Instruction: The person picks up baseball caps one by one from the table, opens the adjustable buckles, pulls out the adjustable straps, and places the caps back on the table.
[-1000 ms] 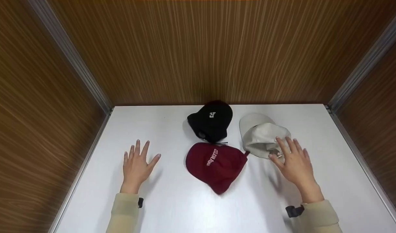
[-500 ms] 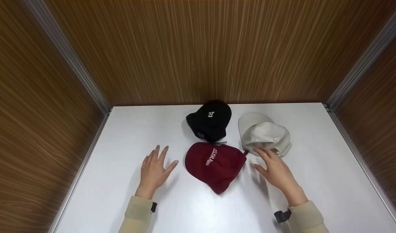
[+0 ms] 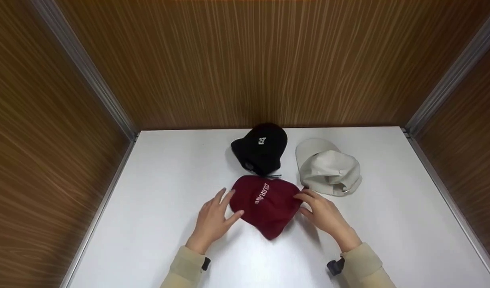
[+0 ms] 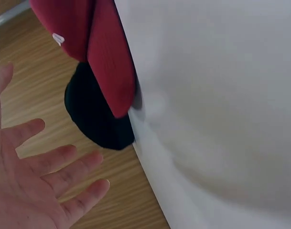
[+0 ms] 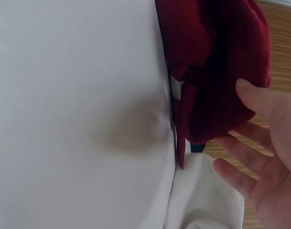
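Note:
A dark red baseball cap (image 3: 265, 216) with white lettering lies on the white table, its brim toward the left. My left hand (image 3: 213, 222) has its fingers spread at the brim side, and the left wrist view shows its palm apart from the cap. At the back of the red cap is my right hand (image 3: 323, 212), its fingers extended over the edge and the thumb lower down. In the right wrist view the thumb (image 5: 253, 95) overlaps the crown, while the other fingers reach behind it. A metal strap buckle (image 5: 176, 88) shows at the cap's back.
Behind the red cap lies a black cap (image 3: 265, 150) with a white letter. A cream cap (image 3: 329, 168) rests to the right, its back opening facing me. Wood-grained panels (image 3: 269, 64) enclose the table at the back and both sides.
Both hands have moved inward to the red cap, the left from the left side and the right away from the cream cap. The three caps lie as before.

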The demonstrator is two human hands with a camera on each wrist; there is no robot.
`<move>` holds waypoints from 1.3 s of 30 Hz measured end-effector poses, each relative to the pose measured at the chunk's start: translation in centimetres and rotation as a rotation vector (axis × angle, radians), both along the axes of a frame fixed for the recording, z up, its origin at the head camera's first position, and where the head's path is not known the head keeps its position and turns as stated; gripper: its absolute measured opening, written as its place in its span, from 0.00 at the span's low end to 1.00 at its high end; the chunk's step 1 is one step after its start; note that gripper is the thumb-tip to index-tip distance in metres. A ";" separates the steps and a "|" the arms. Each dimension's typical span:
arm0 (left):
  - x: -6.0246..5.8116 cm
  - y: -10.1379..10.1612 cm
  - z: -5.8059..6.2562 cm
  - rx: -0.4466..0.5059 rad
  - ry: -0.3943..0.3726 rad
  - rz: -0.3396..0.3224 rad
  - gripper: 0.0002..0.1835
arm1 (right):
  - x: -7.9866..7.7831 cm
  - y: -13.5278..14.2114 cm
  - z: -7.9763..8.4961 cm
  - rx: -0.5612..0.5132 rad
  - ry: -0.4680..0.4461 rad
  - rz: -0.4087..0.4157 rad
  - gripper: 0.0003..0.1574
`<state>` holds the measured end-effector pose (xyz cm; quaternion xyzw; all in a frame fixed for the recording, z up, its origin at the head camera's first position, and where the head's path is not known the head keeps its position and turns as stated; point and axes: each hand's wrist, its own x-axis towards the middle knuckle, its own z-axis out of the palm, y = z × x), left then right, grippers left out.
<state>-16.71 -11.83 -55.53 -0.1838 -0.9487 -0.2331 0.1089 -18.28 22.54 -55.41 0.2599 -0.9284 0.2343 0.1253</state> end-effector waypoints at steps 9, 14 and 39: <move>0.8 2.8 0.4 0.040 0.101 -0.178 0.33 | -0.1 -1.6 0.7 -0.005 0.015 0.022 0.15; 0.8 4.3 0.7 0.065 0.186 -0.240 0.29 | -0.2 -2.7 1.4 -0.007 0.021 0.030 0.13; -1.1 5.0 3.1 0.167 0.375 -0.170 0.06 | -0.7 -3.1 2.3 -0.291 -0.077 0.115 0.32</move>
